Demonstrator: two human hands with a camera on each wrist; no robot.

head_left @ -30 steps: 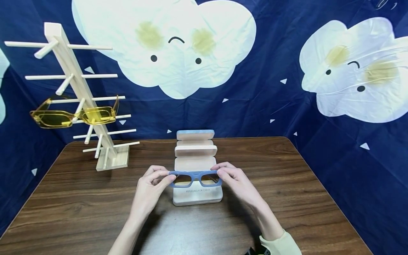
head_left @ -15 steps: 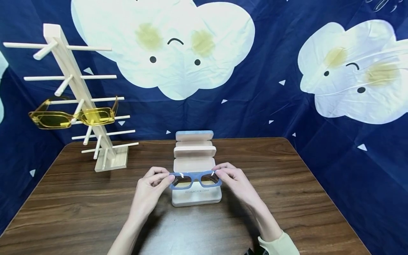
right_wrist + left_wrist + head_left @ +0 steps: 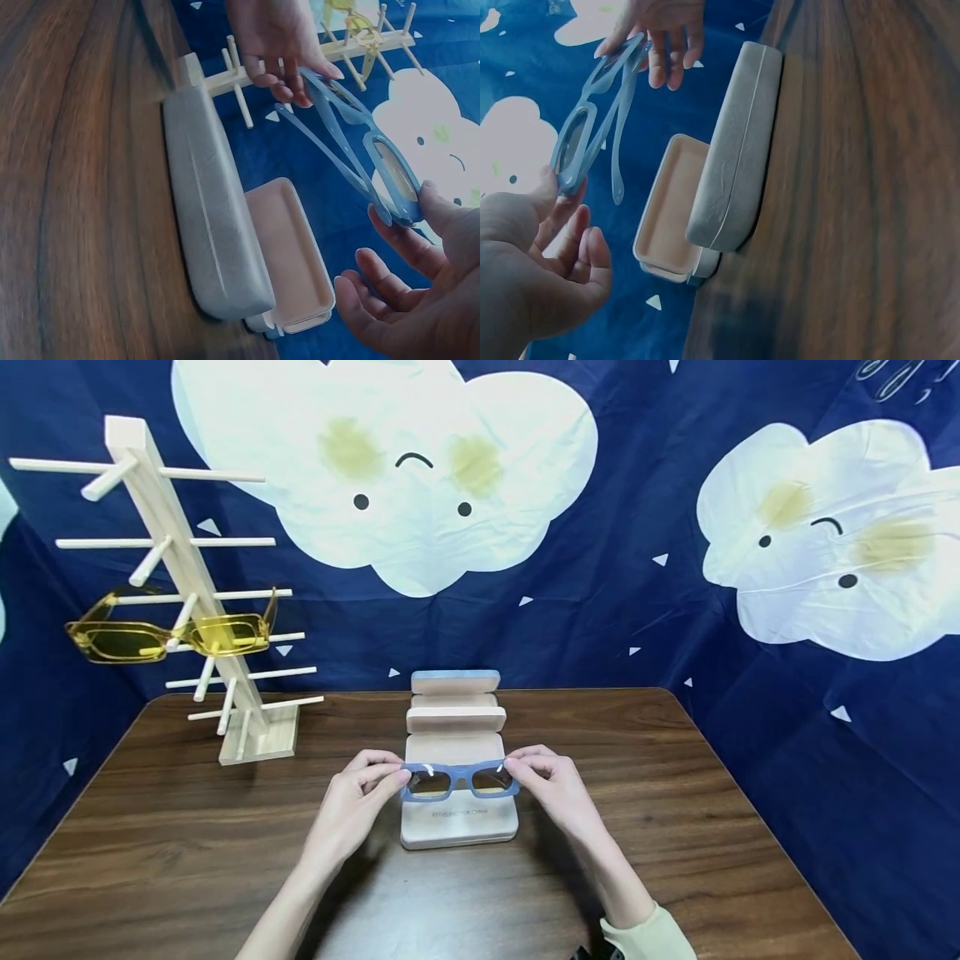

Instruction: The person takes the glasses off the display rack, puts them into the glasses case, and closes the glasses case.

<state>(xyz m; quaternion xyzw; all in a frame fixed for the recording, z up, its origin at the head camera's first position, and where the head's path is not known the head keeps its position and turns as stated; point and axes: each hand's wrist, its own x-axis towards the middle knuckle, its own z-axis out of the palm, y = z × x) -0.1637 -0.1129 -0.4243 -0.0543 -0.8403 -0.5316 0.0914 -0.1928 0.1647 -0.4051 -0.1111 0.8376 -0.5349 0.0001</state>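
Observation:
Blue-framed sunglasses are held level above a pale glasses case. My left hand pinches their left corner between thumb and fingers; my right hand pinches the right corner. In the left wrist view the temples of the sunglasses are folded in behind the lenses, apart from the case. The front box of the case is closed, with small print on top. Behind it, pinkish-lined trays or lids stand open, partly hidden by the sunglasses in the head view.
A wooden display stand with several pegs stands at the back left. Yellow-lensed glasses hang on it. The brown wooden table ends at a dark blue cloth printed with white clouds.
The view shifts slightly. The sunglasses tilt a little, and reflections appear on their lenses. Both hands keep their hold.

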